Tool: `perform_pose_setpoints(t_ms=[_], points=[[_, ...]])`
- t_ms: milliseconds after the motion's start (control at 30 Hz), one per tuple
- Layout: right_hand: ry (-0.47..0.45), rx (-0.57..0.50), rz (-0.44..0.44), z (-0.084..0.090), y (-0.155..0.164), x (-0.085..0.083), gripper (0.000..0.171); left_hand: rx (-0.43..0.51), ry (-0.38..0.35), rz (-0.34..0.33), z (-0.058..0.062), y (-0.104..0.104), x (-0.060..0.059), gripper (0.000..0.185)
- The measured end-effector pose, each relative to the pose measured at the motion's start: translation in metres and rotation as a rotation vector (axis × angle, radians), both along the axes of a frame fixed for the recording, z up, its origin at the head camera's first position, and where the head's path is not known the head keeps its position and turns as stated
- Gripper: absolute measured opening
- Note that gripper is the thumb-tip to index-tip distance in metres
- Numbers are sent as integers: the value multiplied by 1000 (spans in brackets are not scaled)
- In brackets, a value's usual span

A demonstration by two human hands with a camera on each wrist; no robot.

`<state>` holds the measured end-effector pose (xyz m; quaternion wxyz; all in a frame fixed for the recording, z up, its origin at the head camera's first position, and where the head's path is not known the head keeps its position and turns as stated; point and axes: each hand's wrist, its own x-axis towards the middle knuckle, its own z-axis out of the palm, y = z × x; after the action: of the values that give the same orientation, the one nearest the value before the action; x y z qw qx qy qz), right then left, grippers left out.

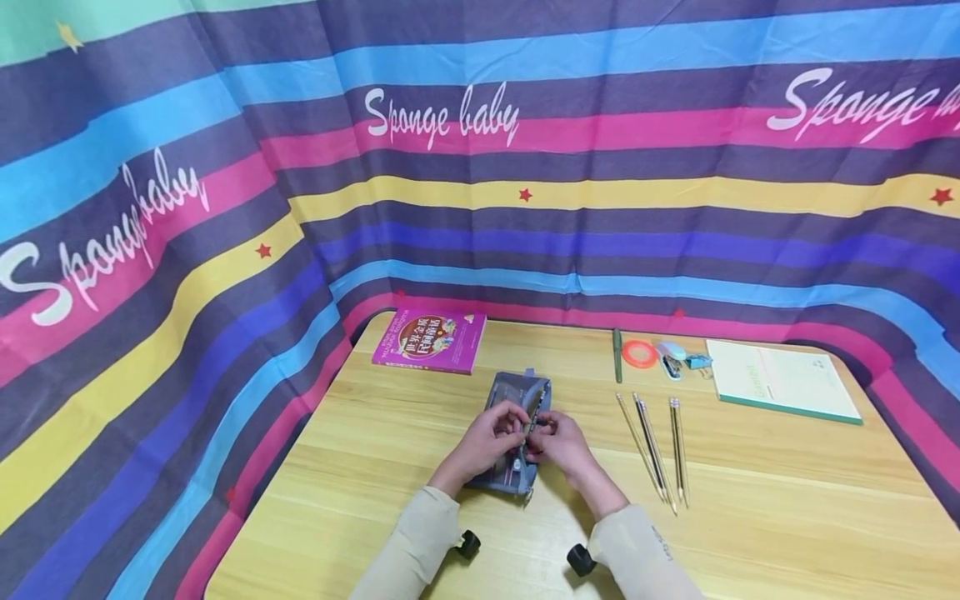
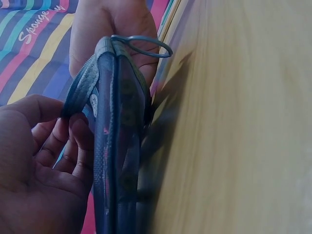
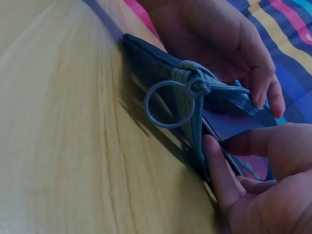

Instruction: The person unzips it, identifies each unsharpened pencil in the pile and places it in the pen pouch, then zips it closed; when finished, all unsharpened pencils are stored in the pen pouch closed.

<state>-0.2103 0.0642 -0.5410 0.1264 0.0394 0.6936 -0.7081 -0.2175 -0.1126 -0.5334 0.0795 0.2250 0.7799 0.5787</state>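
Note:
A grey-blue zippered pencil case (image 1: 512,390) with see-through sides lies on the table between the hands, its zip undone. My left hand (image 1: 483,442) pinches the zip edge on its side, thumb against fingertips, and holds the opening apart. At the other side of the mouth, my right hand (image 1: 564,448) has its thumb and fingers closed at the opening. A thin dark strip (image 3: 228,158) shows between them in the right wrist view; I cannot tell whether it belongs to the case. A ring-shaped zip pull (image 3: 168,123) hangs at the case's near end.
Several pencils (image 1: 651,446) lie right of the case. Behind them are a dark green pen (image 1: 617,357), a roll of orange tape (image 1: 639,341), a stapler (image 1: 671,363), a blue binder clip (image 1: 698,362) and a notebook (image 1: 783,382). A pink-purple book (image 1: 457,354) lies at the back left.

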Motion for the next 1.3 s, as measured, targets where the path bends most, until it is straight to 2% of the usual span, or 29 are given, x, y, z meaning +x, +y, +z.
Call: perform_pose_setpoints(t_ms=[233,467,633,1067,1300], points=[[5,14,-2,1,-1,0,45,9,-12,1,-2,1,0,21],[-6,73,5,-3,-2,-3,56,21,-10,4,-5,1,-1,21],[-1,94,24,-4,0,-3,55,17,-17,11,-4,1,0,21],[24,82,28,-4,0,1,52,18,-3,19,-3,-1,1,22],[49,59,10,-4,6,1,57,27,3,12,-1,0,0,22]])
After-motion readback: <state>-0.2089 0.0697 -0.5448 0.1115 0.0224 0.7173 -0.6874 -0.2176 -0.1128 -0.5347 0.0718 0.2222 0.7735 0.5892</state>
